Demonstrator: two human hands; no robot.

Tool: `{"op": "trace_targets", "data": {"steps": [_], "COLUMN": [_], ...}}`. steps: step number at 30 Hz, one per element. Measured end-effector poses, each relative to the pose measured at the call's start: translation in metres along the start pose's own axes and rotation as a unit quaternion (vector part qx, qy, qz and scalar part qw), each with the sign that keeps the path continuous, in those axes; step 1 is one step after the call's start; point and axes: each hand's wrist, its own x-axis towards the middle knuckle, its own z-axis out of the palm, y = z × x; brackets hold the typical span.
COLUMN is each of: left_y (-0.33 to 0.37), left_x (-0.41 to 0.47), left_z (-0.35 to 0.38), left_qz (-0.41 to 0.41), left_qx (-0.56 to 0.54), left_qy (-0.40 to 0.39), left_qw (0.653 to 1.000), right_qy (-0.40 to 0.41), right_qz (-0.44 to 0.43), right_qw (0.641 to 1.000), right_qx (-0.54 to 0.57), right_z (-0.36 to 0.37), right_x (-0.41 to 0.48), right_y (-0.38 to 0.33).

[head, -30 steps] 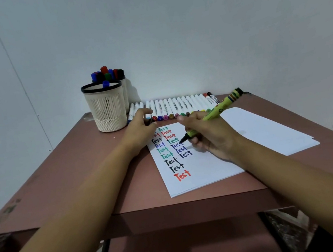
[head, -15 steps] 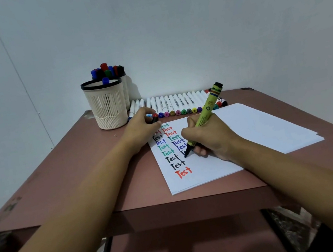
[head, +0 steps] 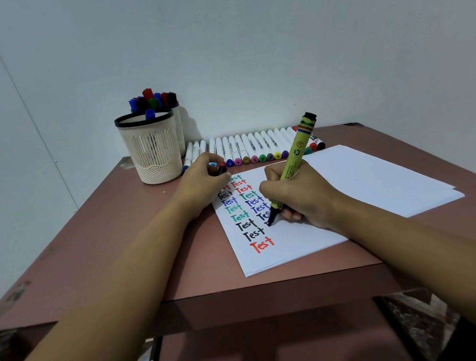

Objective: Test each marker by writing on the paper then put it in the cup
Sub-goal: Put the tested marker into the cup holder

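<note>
My right hand (head: 301, 195) grips a thick green marker (head: 295, 158), its black tip touching the white paper (head: 370, 178) at the bottom of the second column of "Test" words. My left hand (head: 200, 186) rests on the paper's top left corner and pinches a small black marker cap (head: 222, 169). A white mesh cup (head: 152, 150) with a black rim stands at the back left, one blue-capped marker showing inside it.
A row of several white markers (head: 253, 146) with coloured ends lies along the wall behind the paper. A second cup (head: 179, 127) full of markers stands behind the mesh cup. The brown table's front edge (head: 248, 291) is close below the paper.
My right hand swung the green marker from lying flat to steeply upright and lowered its tip from the column's middle to the bottom, where a new black stroke appears. My left hand stayed put.
</note>
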Motion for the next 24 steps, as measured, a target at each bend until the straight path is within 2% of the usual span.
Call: {"op": "trace_targets", "data": {"steps": [4,9,24], "left_y": [0.0009,0.0019,0.0051], "left_x": [-0.0009,-0.0016,-0.0047], "left_z": [0.0004,-0.0001,-0.0013], "left_qz": [-0.002,-0.004,-0.004], "left_qx": [0.001,0.005,0.009], "left_qy": [-0.002,-0.002,-0.011], "left_qw": [1.0,1.0,1.0], "right_qy": [-0.011,0.039,0.02], "right_qz": [0.003,0.007,0.007], "right_qw": [1.0,0.999,1.0], "right_qx": [-0.004,0.029,0.018], "right_z": [-0.0004,-0.004,-0.0003], "right_x": [-0.0011,0.0007,-0.0018], "right_y": [-0.0021,-0.0008,-0.0043]}}
